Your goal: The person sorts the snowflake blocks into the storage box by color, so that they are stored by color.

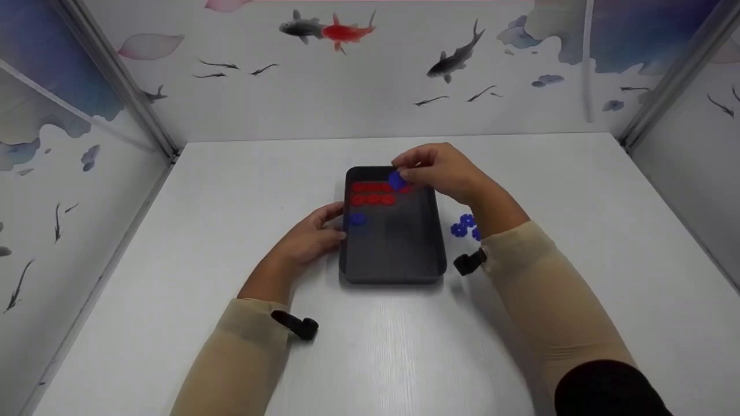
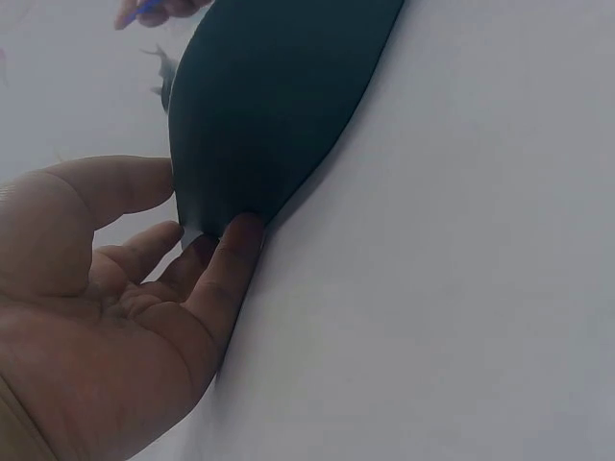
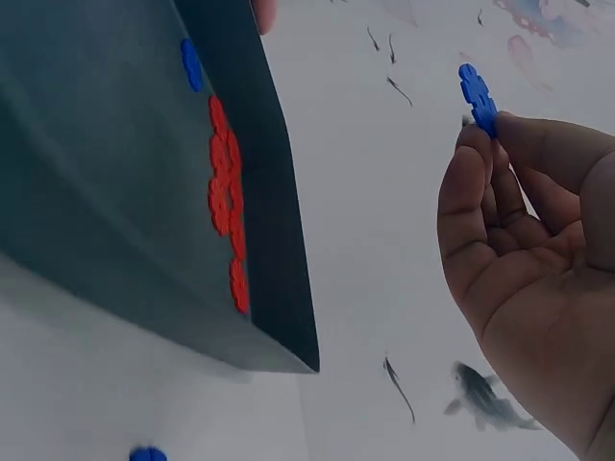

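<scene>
Over dark tray (image 1: pixel 393 254): R hand (image 1: pixel 446 173) pinches 1 blue piece (image 1: pixel 396 181)

Held pc. is btwn thumb & fingertips nr tray's far end; w/ the hand, it hides part of far row of red pieces (image 1: pixel 374 199), so that row's count can't be told; next row = 3. Also in tray: 1 blue disc (image 1: pixel 358 219) nr L wall. On white table (image 1: pixel 231 190), R of tray: 3 blue flowers (image 1: pixel 459 230) visible, 1 partly covered by R arm (image 1: pixel 500 211). L hand (image 1: pixel 312 237) touches tray's L side, fingers relaxed. L wrist view crops R hand at top.
</scene>
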